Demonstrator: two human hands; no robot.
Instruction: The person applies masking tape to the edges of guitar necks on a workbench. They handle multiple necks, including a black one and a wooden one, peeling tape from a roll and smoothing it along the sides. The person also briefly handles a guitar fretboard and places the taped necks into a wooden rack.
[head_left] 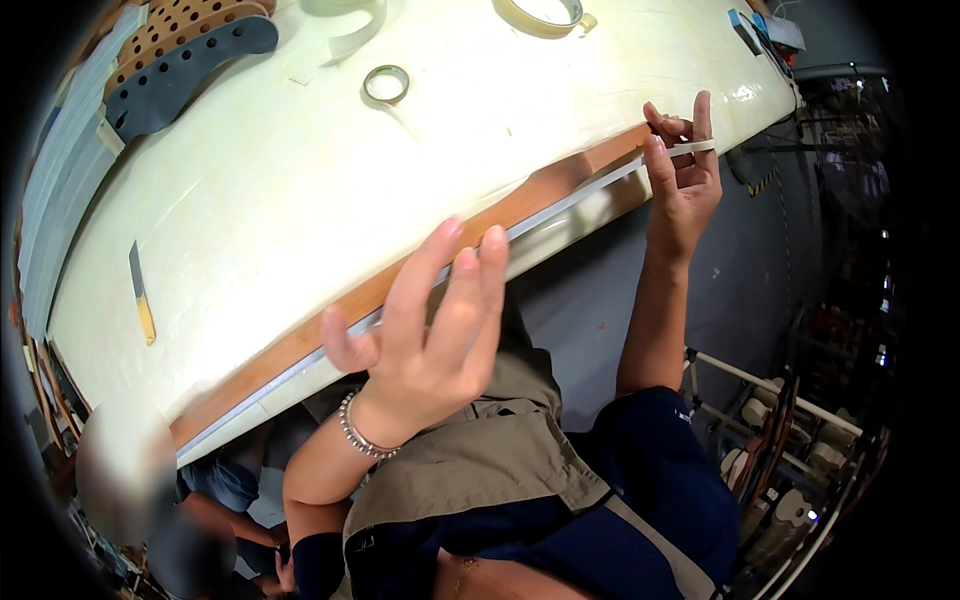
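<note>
A long, narrow brown strip [545, 192], which looks like wood, lies slantwise along the near edge of the table. A thin whitish band [572, 201] runs along its near side and reaches past its right end. My left hand [440, 335] is over the middle of the strip, fingers spread and fingertips touching its edge. At the far right end, my right hand [685, 185] pinches the band near the strip's tip, with the index finger raised. The band's loose end shows across those fingers. My left palm hides part of the strip.
The pale table [280, 200] holds a small tape roll [387, 85], a larger tape roll [545, 14] and a yellow-handled knife [142, 295]. A dark curved piece with holes [190, 75] lies at the far left. Another person [225, 510] is at the lower left; a rack [790, 420] stands right.
</note>
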